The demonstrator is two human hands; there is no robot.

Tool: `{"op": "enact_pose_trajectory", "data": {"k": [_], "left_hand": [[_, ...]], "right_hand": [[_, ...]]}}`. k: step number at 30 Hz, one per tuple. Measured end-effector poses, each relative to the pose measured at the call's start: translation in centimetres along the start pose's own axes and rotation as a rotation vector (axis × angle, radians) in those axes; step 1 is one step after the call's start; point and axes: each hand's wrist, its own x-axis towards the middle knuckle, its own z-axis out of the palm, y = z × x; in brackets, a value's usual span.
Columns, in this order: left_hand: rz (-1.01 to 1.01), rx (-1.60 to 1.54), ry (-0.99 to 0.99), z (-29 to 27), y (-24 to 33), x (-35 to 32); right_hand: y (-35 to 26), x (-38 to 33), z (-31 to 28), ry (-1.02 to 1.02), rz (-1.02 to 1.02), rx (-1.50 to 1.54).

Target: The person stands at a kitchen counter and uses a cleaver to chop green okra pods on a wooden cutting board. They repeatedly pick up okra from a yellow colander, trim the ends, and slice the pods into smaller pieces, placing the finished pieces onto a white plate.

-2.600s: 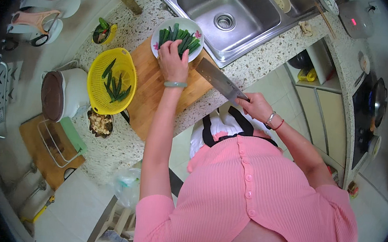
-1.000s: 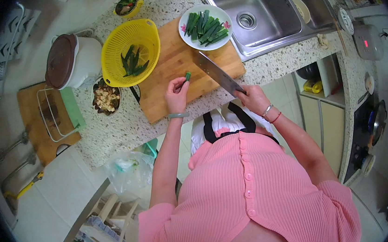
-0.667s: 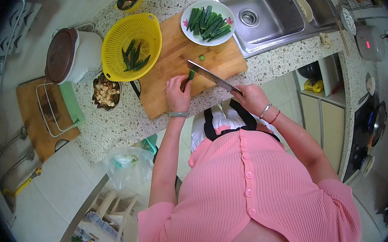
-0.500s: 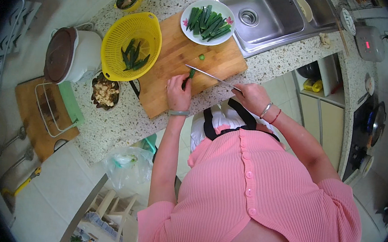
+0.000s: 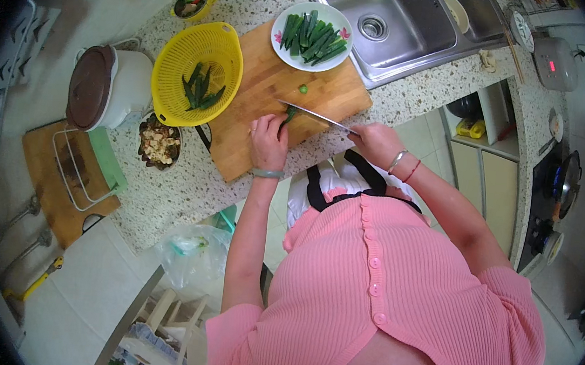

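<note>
The green pod (image 5: 290, 115) you are working on is dark, slim and slightly glossy, and it lies on the wooden cutting board (image 5: 239, 149) with its top end poking out past your fingertips. Your left hand (image 5: 268, 142) pins it there, fingers bent over it. Your right hand (image 5: 376, 147) is wrapped round the handle of the knife (image 5: 321, 117), whose blade meets or just clears the pod's exposed end; you cannot tell which from this angle. A small, brighter green cut end (image 5: 303, 89) sits loose on the board beyond the blade.

Most of the pod is covered by your left hand, so its full length and lower tip are hidden. The blade shows almost edge-on, a thin pale line, and the knife's handle is mostly lost inside your grip. In the yellow colander (image 5: 171, 48) the whole pods (image 5: 199, 88) overlap, so their number is hard to make out. On the white plate (image 5: 291, 60) the cut pods (image 5: 312, 36) are heaped, the lower ones partly buried. The speckled desk (image 5: 156, 204) carries all of this.
</note>
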Motion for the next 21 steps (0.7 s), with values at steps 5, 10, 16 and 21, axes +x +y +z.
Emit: {"op": "enact_pose_trajectory", "data": {"k": [5, 10, 16, 21], "left_hand": [[-0.017, 0.031, -0.063, -0.5, -0.2, -0.4], [-0.100, -0.234, 0.104, 1.2, -0.4, -0.8], [-0.135, -0.295, 0.189, 1.5, 0.0, -0.7], [-0.127, -0.286, 0.207, 1.7, -0.5, -0.9]], "right_hand": [[1.2, -0.7, -0.6, 0.016, 0.031, 0.068], [0.3, -1.2, -1.3, 0.023, 0.014, 0.130], [0.0, -1.3, -0.9, -0.035, -0.017, 0.138], [-0.1, -1.1, -1.1, -0.094, 0.005, 0.129]]}}
